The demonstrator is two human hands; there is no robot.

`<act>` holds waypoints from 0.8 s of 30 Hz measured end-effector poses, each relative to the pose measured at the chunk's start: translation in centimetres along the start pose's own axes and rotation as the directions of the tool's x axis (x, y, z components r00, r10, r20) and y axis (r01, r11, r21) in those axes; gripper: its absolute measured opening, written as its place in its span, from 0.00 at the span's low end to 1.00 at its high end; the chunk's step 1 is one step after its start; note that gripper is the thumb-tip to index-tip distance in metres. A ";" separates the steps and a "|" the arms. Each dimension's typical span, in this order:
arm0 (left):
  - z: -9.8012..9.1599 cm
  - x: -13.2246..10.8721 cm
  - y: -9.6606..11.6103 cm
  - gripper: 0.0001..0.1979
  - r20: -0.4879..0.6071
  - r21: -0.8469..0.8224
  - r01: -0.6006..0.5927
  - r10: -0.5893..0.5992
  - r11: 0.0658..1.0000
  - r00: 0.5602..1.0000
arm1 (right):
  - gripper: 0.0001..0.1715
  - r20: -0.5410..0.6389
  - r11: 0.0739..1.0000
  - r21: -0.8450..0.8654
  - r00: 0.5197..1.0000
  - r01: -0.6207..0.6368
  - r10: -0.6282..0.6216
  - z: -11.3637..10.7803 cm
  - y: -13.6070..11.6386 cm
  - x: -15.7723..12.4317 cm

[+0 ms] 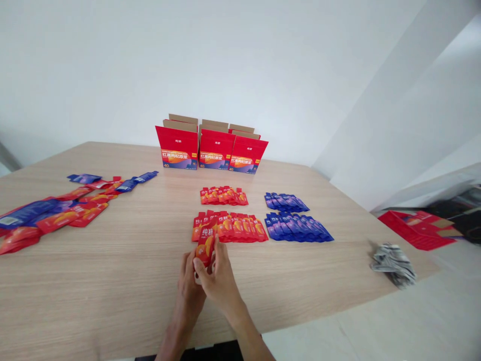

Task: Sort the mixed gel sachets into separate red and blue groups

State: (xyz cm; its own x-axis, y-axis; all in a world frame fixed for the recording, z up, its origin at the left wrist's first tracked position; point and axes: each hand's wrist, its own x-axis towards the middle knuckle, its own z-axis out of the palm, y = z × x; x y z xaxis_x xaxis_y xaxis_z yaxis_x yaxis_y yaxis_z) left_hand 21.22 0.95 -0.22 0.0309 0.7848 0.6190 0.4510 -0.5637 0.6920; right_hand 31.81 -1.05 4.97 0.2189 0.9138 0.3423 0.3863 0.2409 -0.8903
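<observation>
Both my hands hold red sachets (206,243) upright near the table's front. My left hand (190,288) wraps the left side and the underside. With its thumb across the front and its fingers along the right edge, my right hand (220,281) grips them too. How many sachets are in the grip I cannot tell. Just behind them lies an overlapping row of red sachets (244,228), partly covered by the held ones. A shorter red row (223,195) lies farther back. To the right are two fanned rows of blue sachets, a front row (296,228) and a back row (285,202).
Open red cartons (216,150) stand grouped near the wall. A loose pile of red and blue sachets (60,218) spreads over the table's left side. At the right edge lies a crumpled striped cloth (393,263). Beyond it is an open red box (417,228).
</observation>
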 end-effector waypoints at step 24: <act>-0.8 -2.9 -2.2 0.30 -0.005 -0.164 0.372 -0.378 0.914 0.926 | 0.32 0.006 0.446 -0.876 0.920 -0.184 0.391 -0.4 4.1 27.6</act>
State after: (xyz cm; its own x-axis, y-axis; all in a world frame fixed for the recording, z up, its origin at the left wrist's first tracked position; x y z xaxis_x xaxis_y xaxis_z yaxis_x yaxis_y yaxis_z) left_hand 19.44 -0.22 -3.27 -0.1467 0.9382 0.3135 0.2776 -0.2652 0.9234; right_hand 39.74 25.04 10.89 0.3471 0.9372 -0.0346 0.9170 -0.3469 -0.1970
